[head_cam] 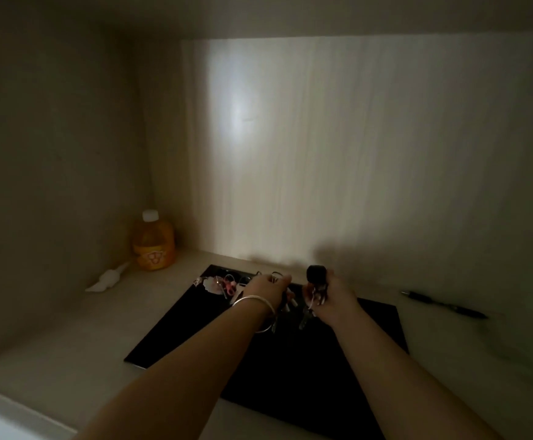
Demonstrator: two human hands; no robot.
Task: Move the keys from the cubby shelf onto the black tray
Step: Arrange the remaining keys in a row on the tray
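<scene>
A flat black tray [195, 338] lies on the floor of a dim, pale wooden cubby. Both my hands are over its far half. My right hand [335, 296] grips a key bunch with a black fob [316, 275] sticking up and metal keys hanging below it. My left hand [266, 289], with a thin bangle on the wrist, is closed on another key bunch [286, 301] whose keys dangle under the palm. A third bunch with pink and white charms [224, 285] rests on the tray's far left corner.
An orange drink bottle [153, 241] with a white cap stands in the back left corner. A small white figure [106, 279] lies beside it. A dark pen [443, 304] lies on the shelf right of the tray. Cubby walls close in behind and left.
</scene>
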